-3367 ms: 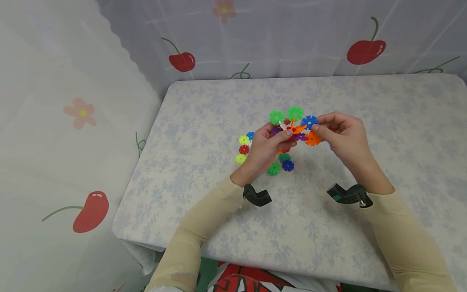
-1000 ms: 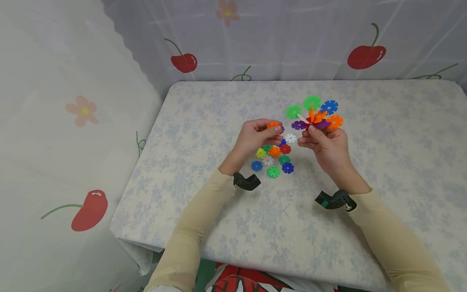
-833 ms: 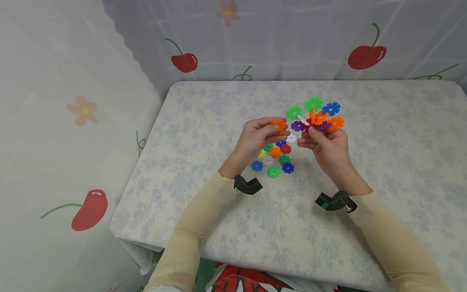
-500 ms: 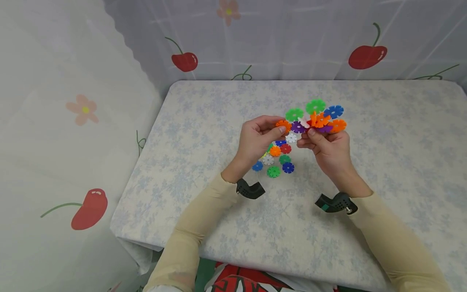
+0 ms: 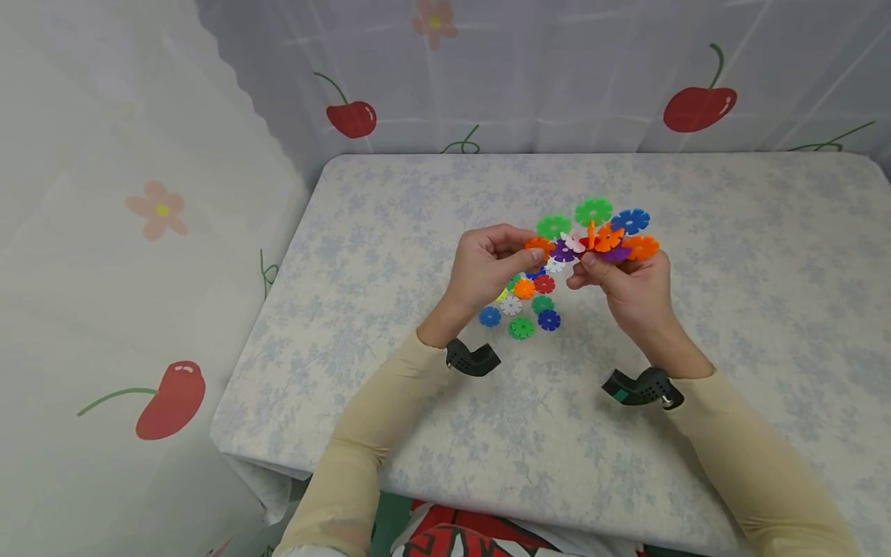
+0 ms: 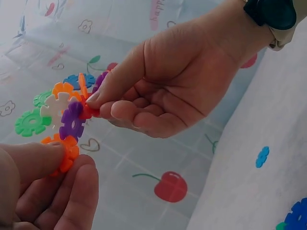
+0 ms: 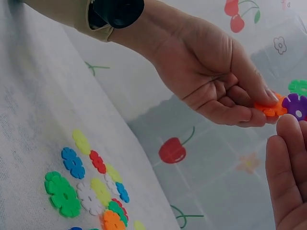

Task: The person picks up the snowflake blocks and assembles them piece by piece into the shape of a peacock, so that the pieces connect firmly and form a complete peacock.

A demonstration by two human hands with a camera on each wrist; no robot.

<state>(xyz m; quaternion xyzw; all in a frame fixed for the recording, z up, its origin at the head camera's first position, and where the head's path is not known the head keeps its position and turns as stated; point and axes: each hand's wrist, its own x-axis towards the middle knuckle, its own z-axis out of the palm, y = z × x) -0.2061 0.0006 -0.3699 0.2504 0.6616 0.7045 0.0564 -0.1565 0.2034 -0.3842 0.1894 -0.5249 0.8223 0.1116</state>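
Observation:
My left hand [image 5: 483,267] pinches an orange snowflake disc [image 6: 69,152] between thumb and fingers. Its edge meets a purple disc [image 6: 72,122] on the left side of a joined cluster of notched plastic discs. The right hand [image 5: 635,288] grips that cluster by its red middle disc [image 6: 87,110], mostly hidden behind the thumb. Around the red disc stand green discs [image 5: 593,211], a blue disc [image 5: 630,221], a white disc [image 6: 55,109] and more orange and purple ones. Both hands are raised over the table.
Below the hands, several loose discs lie on the flowered tablecloth [image 5: 390,325], among them a green disc [image 5: 521,328], a dark blue disc [image 5: 549,319] and a red disc [image 5: 544,284]. A cherry-print curtain [image 5: 522,77] hangs behind the table.
The cluster has passed from my left hand to my right. My left hand has since brought an orange disc rightward, up against the purple disc. The cluster has lowered slightly.

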